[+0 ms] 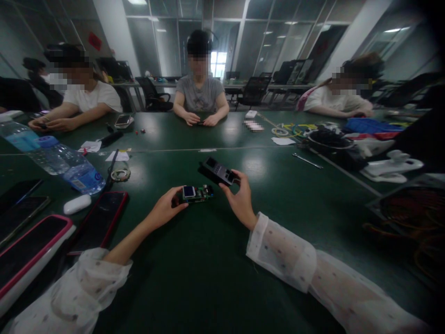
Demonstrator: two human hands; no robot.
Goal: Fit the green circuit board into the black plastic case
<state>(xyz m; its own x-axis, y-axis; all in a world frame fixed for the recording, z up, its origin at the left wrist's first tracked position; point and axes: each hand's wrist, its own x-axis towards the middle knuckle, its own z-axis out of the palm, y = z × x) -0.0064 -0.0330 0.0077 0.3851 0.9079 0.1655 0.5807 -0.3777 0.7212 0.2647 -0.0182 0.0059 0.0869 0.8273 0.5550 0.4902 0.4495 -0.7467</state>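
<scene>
My left hand [170,205] grips the left end of a green circuit board [200,193], thumb in front and fingers behind. A small screen [189,191] sits on that end of the board. In my right hand [239,199] is the near right end of a dark grey plastic casing [218,170] with a rectangular window and several cut-outs. The casing slants up to the left, just beyond the board and apart from it. Both things are over the green table [194,269]; whether they touch it I cannot tell.
Left of my hands lie a red-edged phone [100,220], a pink-rimmed phone [34,250], a white earbud case [77,204] and a water bottle [69,164]. A wrench [308,160] and piled cables [330,139] are at right. Several people sit across the table.
</scene>
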